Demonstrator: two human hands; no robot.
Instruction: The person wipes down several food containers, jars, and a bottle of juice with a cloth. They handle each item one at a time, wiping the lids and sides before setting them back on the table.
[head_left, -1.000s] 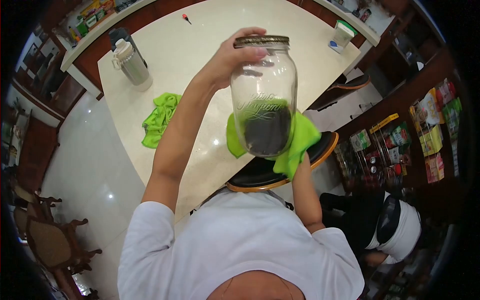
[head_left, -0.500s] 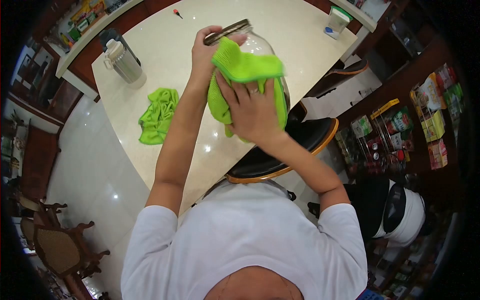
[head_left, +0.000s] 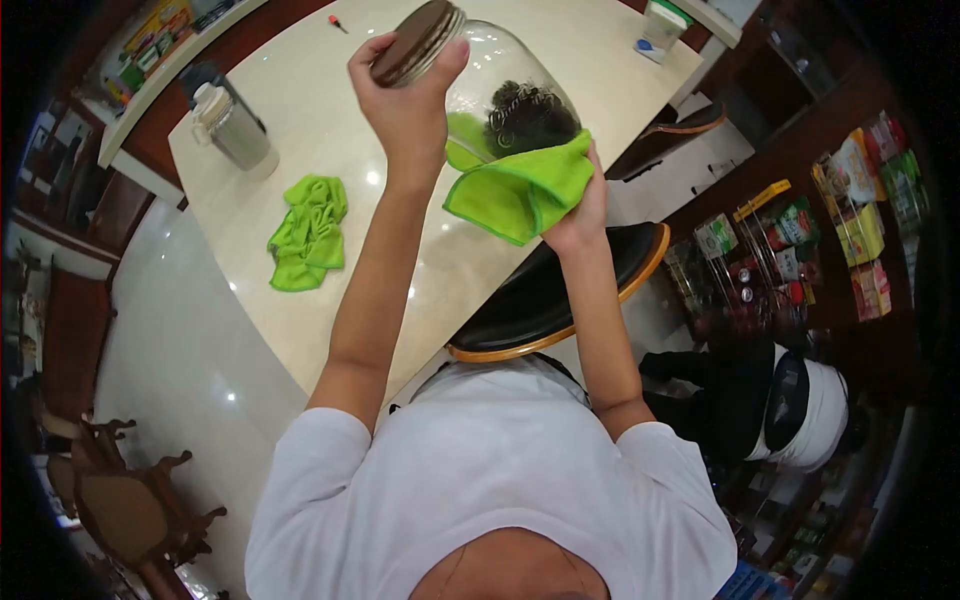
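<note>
A large clear glass jar (head_left: 500, 58) is tilted over the table, its brown lid (head_left: 418, 42) toward the upper left. Dark curly material (head_left: 530, 122) shows inside near its base. My left hand (head_left: 408, 112) is closed around the lid and neck. Against the lower right end of the jar, my right hand (head_left: 583, 215) grips a bright green cloth (head_left: 530, 188); the cloth covers most of its fingers. A second green cloth (head_left: 310, 232) lies crumpled on the table, left of my left forearm.
The pale table (head_left: 300, 110) carries a light-coloured bottle (head_left: 233, 135) with a darker one behind it, a small red-tipped item (head_left: 337, 22) and a green-lidded container (head_left: 662, 32). A black chair (head_left: 560, 295) stands at the near edge. Another person (head_left: 790, 405) is at the right, near packed shelves.
The jar has tipped further, its lid moving up and left. My right hand has shifted from the jar's near side to its lower right end with the cloth, uncovering the dark contents.
</note>
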